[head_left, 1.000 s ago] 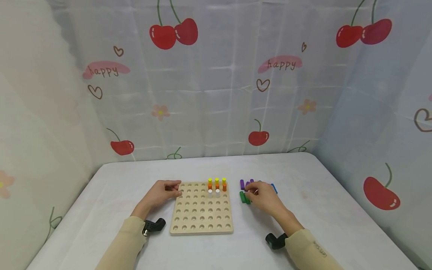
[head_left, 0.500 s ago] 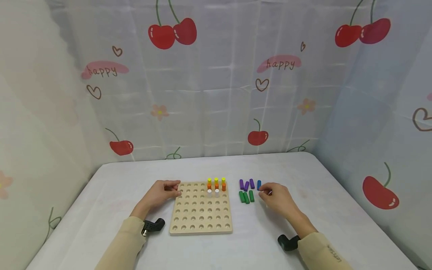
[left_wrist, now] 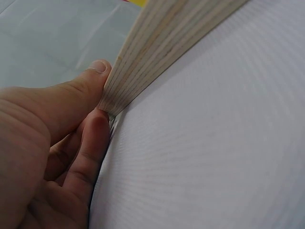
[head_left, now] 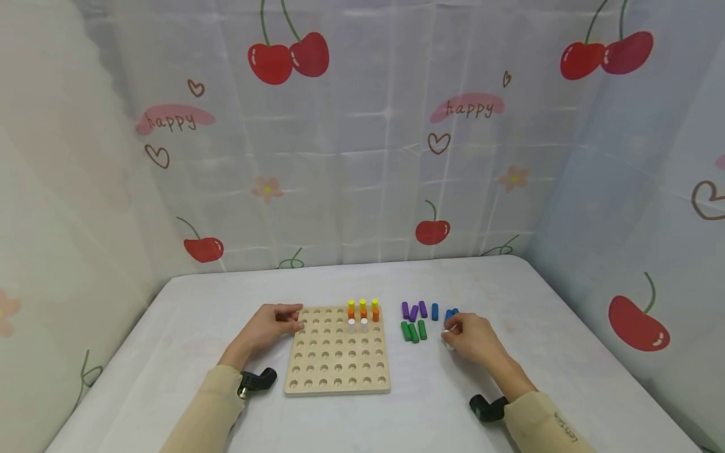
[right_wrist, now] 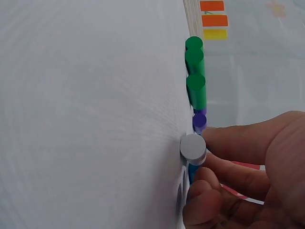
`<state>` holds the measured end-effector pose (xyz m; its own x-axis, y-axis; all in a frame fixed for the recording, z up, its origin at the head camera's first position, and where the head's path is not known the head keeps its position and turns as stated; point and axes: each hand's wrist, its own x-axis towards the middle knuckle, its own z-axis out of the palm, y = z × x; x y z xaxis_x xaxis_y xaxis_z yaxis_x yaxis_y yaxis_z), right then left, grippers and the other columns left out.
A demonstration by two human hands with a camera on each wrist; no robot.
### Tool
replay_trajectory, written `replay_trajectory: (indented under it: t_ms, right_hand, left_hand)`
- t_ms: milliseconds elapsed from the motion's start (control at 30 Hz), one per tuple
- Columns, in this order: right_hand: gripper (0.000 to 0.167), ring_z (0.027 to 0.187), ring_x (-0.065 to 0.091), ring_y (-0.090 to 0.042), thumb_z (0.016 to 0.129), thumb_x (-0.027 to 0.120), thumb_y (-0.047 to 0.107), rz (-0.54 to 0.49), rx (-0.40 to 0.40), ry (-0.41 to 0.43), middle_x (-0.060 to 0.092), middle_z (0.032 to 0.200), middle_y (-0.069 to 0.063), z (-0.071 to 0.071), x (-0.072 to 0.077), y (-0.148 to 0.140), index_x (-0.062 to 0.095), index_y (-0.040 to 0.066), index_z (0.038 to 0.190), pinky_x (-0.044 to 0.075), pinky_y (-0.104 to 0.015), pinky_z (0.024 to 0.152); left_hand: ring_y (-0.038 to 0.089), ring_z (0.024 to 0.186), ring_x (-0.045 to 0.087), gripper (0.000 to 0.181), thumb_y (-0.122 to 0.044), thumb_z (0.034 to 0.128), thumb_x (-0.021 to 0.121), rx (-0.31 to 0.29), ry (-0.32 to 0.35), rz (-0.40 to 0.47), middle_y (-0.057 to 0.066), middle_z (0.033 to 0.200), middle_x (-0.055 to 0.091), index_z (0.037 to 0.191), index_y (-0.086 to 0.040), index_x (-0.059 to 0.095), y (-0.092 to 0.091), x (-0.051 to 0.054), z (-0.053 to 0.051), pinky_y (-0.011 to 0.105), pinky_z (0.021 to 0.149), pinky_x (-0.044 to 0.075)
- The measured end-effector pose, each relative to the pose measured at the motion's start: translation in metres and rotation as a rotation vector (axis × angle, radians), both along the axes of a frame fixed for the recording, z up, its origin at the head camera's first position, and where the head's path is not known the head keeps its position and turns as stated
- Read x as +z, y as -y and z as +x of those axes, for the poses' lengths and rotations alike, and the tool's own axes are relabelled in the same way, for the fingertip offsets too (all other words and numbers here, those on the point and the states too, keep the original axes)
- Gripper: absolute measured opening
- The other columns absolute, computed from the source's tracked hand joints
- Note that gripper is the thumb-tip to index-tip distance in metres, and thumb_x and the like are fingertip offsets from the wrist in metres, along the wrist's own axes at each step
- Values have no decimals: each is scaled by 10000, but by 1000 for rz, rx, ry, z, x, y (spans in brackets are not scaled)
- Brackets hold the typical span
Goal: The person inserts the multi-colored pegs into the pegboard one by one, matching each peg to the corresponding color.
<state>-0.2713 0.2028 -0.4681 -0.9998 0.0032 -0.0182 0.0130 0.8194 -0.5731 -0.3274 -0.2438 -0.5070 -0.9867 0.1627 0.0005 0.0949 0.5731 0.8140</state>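
Observation:
A square wooden pegboard (head_left: pixel 328 368) with rows of round holes lies on the table. My left hand (head_left: pixel 274 330) holds its far left corner, thumb and forefinger against the edge in the left wrist view. Yellow, orange and white pegs (head_left: pixel 364 324) stand upright at its far right part. To the right of the board my right hand (head_left: pixel 476 338) pinches a white peg (right_wrist: pixel 193 149) between thumb and fingers, low at the table. Just beyond those fingers lie blue pegs (head_left: pixel 435 311), partly hidden by the hand.
Several purple pegs (head_left: pixel 414 313) and green pegs (head_left: pixel 421 329) lie loose between the board and my right hand. A white cloth covers the table (head_left: pixel 238 286). Behind it hangs a cherry-print curtain (head_left: pixel 351 207).
My right hand has moved right, away from the green and purple pegs, past a blue peg to the white peg it now pinches. My left hand has stayed at the board's corner.

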Motion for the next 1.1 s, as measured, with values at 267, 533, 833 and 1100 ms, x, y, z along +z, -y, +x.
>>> replay_trajectory:
  t_ms: [267,533,833,1100]
  right_hand:
    - [190,770,546,-191,887,763,146,42,17,3,629,836,-50,2,-4,-1,729,20,1026,444,-319,660]
    - [220,791,545,-199,911,743,152,37,1,12,623,866,-62,0,-2,1,733,12,1081,461,-320,667]
    - [297,764,528,-201,937,736,183,1,-3,8,588,860,-70,-2,10,5,704,2,1171,441,-302,611]
    - [284,737,540,-197,939,740,201,-1,0,-2,620,872,-61,-5,16,14,708,42,1173,455,-298,603]
  left_hand:
    - [151,913,589,525,-237,877,838,-8,-5,-2,-5,980,713,1353,-76,686,0,2,1,234,780,485]
    - [151,907,589,520,-223,876,837,-6,4,7,-8,964,718,1351,-72,686,-1,0,1,229,774,482]
    - [149,906,593,518,-213,879,834,-13,-16,0,11,988,713,1350,-58,684,-1,3,3,228,765,489]
    - [133,893,598,528,-219,875,839,-20,-16,3,22,990,715,1349,-49,682,0,2,2,217,761,492]
